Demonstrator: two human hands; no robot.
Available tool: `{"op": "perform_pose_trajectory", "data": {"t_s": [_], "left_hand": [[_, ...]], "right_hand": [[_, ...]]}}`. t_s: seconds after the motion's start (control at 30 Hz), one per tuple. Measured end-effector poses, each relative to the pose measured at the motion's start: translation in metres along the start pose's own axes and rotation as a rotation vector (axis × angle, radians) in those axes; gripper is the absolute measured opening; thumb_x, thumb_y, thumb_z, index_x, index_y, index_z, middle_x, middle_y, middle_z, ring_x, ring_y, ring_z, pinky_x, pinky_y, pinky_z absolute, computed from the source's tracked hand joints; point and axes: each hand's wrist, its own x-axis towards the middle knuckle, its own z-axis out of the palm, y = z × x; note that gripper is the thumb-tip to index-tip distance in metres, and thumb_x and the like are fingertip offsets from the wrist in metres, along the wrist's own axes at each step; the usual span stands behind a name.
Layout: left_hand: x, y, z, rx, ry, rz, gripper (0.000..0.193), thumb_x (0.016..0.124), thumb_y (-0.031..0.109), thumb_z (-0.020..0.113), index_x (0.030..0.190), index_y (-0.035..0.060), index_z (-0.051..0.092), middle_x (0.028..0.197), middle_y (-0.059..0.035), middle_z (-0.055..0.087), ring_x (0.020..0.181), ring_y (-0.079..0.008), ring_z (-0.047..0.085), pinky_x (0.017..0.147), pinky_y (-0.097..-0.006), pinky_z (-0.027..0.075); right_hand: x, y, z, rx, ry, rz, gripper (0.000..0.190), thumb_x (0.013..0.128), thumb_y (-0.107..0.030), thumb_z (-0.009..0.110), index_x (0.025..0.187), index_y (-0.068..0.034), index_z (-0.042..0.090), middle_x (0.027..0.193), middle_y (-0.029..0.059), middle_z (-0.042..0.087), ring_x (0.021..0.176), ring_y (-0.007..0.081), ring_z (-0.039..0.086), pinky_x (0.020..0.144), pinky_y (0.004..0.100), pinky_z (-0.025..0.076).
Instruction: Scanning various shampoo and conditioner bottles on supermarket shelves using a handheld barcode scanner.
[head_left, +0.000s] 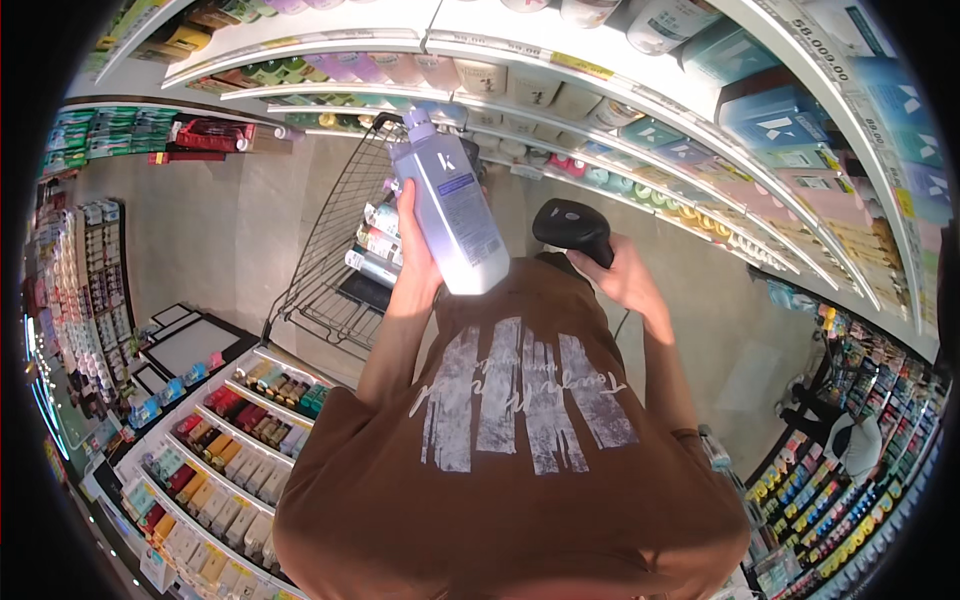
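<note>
My left hand (417, 244) grips a lilac plastic pump bottle (457, 202) from its side. The bottle tilts, cap toward the shelves, with a label bearing writing and a barcode facing up. My right hand (626, 274) is closed around the handle of a black handheld barcode scanner (571, 223), whose head points toward the left, apart from the bottle. A cable hangs below that hand. A wire shopping cart (322, 247) stands beside and partly behind my left arm, with several bottles (375, 240) lying in it.
Lit store shelves (517, 49) with bottles and boxes curve across the front and right. Another shelf unit (225, 457) with boxed goods stands at the lower left. A person (855, 446) is by the racks at the far right. Tiled floor (705, 330) shows between the units.
</note>
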Motion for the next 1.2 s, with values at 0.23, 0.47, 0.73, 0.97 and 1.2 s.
{"op": "perform_pose_trajectory", "data": {"t_s": [0.23,0.47,0.73,0.97,1.2], "left_hand": [[0.017,0.002,-0.045,0.129,0.033,0.031,0.084,0.098,0.072,0.040,0.143,0.0019,0.051,0.127,-0.0215,0.064,0.114,-0.0337,0.065,0.096,-0.0500,0.055],[0.007,0.003,-0.062,-0.015,0.033,0.014,0.071,0.100,0.062,0.050,0.135,0.0005,0.056,0.117,-0.0179,0.068,0.103,-0.0287,0.068,0.091,-0.0435,0.056],[0.012,0.010,-0.124,0.124,0.281,0.068,0.053,0.097,0.043,0.056,0.131,0.0021,0.055,0.117,-0.0150,0.066,0.105,-0.0254,0.066,0.097,-0.0422,0.052],[0.065,0.027,-0.246,0.555,0.513,0.360,0.074,0.082,0.026,0.083,0.135,-0.0054,0.041,0.116,-0.0124,0.060,0.105,-0.0236,0.063,0.092,-0.0372,0.052],[0.174,0.039,-0.364,1.059,1.195,0.058,0.119,0.069,0.052,0.089,0.142,-0.0160,0.025,0.146,-0.0384,0.037,0.131,-0.0481,0.051,0.109,-0.0499,0.047]], "right_hand": [[0.003,-0.038,0.025,0.305,-0.251,0.277,0.033,0.100,-0.025,0.069,0.078,-0.004,0.056,0.061,-0.0027,0.049,0.051,0.0060,0.043,0.047,0.0281,0.033],[0.018,-0.033,0.046,0.252,-0.302,0.314,0.030,0.101,-0.024,0.069,0.081,-0.004,0.056,0.062,-0.0037,0.048,0.051,0.0060,0.041,0.047,0.0275,0.032],[0.033,-0.030,0.067,0.199,-0.298,0.414,0.029,0.101,-0.024,0.068,0.083,-0.005,0.056,0.061,-0.0027,0.049,0.052,0.0071,0.046,0.047,0.0277,0.036],[0.038,-0.022,0.083,0.187,-0.244,0.473,0.030,0.100,-0.026,0.070,0.084,-0.005,0.057,0.060,-0.0029,0.050,0.051,0.0060,0.047,0.046,0.0264,0.037],[0.016,0.007,0.108,0.160,-0.117,0.757,0.032,0.098,-0.030,0.072,0.084,-0.004,0.060,0.061,-0.0025,0.053,0.052,0.0060,0.048,0.047,0.0272,0.037]]}}
